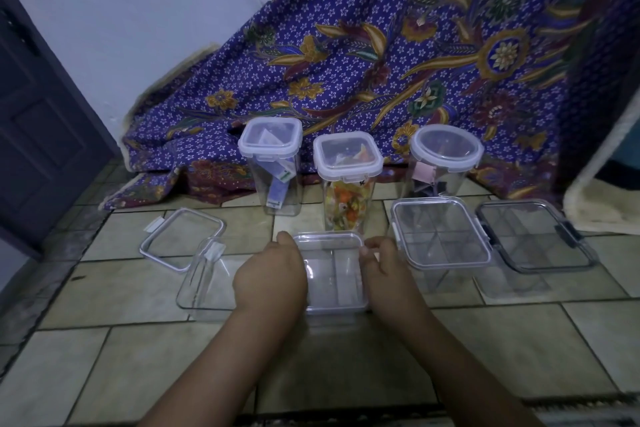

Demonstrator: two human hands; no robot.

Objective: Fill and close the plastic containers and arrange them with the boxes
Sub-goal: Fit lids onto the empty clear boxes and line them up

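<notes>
Tiled floor [138, 350], batik cloth [381, 55] at far side. Left hand [272, 274] and right hand [384, 270] clasp the sides of a near-centre clear lidded box [332, 274] (divided inside). Three closed tall containers [346, 177] stand behind; loose lid [181, 239] lies left.

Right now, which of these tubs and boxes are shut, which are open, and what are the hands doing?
Left tall container: lidded, paper inside.
Middle tall container: lidded, colourful contents.
Round-lidded container: lidded.
Two divided boxes: lidded, empty.
Open container: lidless.
Loose lid: on floor.
Centre box: held by left hand and right hand.
</notes>
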